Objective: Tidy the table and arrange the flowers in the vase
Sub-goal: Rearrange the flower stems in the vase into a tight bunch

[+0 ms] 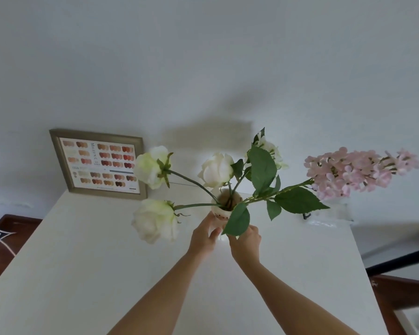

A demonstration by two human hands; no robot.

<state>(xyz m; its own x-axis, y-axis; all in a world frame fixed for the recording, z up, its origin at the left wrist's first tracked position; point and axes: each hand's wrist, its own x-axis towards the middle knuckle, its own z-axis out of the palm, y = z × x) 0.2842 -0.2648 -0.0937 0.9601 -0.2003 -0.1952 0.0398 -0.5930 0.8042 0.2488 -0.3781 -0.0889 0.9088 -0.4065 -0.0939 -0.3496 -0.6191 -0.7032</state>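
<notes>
A small white vase (217, 209) stands on the white table (107, 262), near its middle. My left hand (203, 235) grips the vase's left side and my right hand (246, 243) holds its right side, partly behind a green leaf (237, 220). Several flowers fan out of the vase: white roses at the left (153, 166), lower left (155, 220) and centre (215, 169), a white bloom at the upper right (270, 148), and a pink lilac spray (358, 171) leaning far right. The vase's lower body is hidden by my hands.
A framed colour-swatch chart (98, 163) leans against the wall at the table's back left. A clear glass object (329, 213) sits at the back right under the lilac. Dark wooden floor shows beyond the table's left and right edges.
</notes>
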